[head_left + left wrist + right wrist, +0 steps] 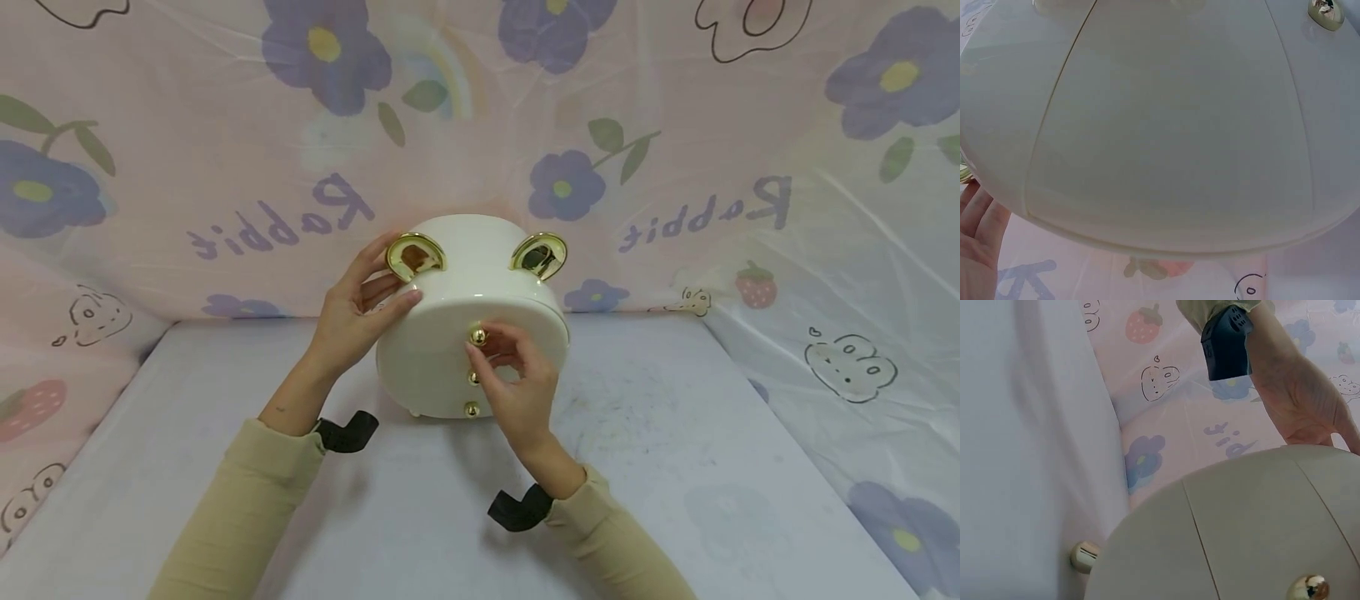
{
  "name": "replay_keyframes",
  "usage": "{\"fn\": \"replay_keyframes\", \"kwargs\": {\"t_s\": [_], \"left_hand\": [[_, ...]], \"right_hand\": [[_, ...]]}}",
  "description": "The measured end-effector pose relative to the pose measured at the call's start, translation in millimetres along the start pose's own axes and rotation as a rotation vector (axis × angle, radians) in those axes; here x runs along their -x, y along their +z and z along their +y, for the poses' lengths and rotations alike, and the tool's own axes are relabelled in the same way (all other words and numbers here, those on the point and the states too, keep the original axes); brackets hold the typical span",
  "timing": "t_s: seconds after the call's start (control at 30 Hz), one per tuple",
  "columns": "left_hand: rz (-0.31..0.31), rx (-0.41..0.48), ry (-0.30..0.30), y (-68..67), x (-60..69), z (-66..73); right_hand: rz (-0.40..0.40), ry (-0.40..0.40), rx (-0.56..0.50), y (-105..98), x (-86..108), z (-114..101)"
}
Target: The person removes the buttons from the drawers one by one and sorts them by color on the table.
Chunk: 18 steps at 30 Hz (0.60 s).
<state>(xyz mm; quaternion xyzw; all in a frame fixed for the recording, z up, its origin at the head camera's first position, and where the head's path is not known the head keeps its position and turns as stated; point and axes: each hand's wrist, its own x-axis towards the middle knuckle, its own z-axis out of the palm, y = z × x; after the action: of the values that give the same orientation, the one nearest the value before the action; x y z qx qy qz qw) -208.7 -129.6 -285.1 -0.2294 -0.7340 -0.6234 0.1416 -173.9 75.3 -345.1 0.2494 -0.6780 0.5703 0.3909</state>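
Note:
A rounded white box [427,358] with two gold ears and several gold knobs down its front stands on the table. My left hand [348,321] grips its upper left side, the thumb on the top edge and the fingers behind the gold ear [416,257]. Thumb and index finger of my right hand [521,387] pinch the top gold knob [478,336]. In the left wrist view the white front [1172,137] shows thin seams, with my left hand [979,244] at the edge. The right wrist view shows my left hand [1304,400] against the box [1260,506]; my right hand is out of that view.
The white tabletop [637,500] extends around the box. Behind it hangs a pink printed cloth [465,167] with flowers, continuing along both sides. Black bands [521,508] are on both wrists. A small foot [1085,556] sticks out from the box.

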Motion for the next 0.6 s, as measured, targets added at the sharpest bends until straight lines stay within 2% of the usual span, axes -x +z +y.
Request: {"fn": "replay_keyframes", "kwargs": {"t_s": [0.27,0.47,0.6], "left_hand": [[-0.002,-0.008,0.011,0.7,0.1,-0.1],[-0.007,-0.009,0.007,-0.5,-0.3,0.0],[-0.036,-0.026,0.017,-4.0,-0.6,-0.6]], "right_hand": [[0.061,0.027,-0.085,5.1,2.4,1.3],[0.061,0.022,-0.108,4.8,4.6,-0.2],[0.047,-0.005,-0.095,2.7,7.8,-3.6]]}}
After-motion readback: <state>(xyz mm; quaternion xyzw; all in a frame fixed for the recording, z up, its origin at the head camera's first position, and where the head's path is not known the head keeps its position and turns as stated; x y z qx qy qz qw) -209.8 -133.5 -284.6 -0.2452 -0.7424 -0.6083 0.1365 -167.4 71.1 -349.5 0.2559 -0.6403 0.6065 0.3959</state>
